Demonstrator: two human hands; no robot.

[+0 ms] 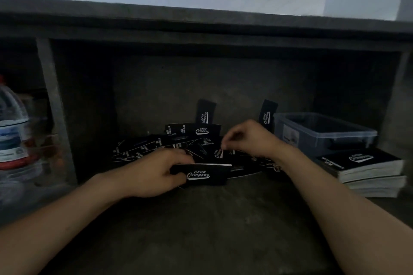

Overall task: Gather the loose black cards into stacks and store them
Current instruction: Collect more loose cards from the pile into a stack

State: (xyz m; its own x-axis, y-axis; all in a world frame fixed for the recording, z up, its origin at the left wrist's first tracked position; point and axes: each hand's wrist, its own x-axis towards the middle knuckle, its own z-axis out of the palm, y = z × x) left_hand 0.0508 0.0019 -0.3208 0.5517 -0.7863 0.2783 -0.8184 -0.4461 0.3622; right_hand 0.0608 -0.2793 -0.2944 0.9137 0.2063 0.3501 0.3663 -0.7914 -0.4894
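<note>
We see left hand (154,172) gripping small stack (207,175); right hand (250,138) pinching single card (220,153) off loose pile (143,149). We should seat it flush, edges squared.

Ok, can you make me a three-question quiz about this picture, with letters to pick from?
1. Where is the plastic box?
A) right of the loose cards
B) left of them
C) on top of them

2. What colour are the cards?
A) red
B) black
C) yellow

3. What is the left hand doing?
A) lying flat
B) holding a small stack of cards
C) waving in the air

Answers:
1 A, the box sits off to the pile's right.
2 B, they are black with white writing.
3 B, its fingers curl round the stack.
</note>
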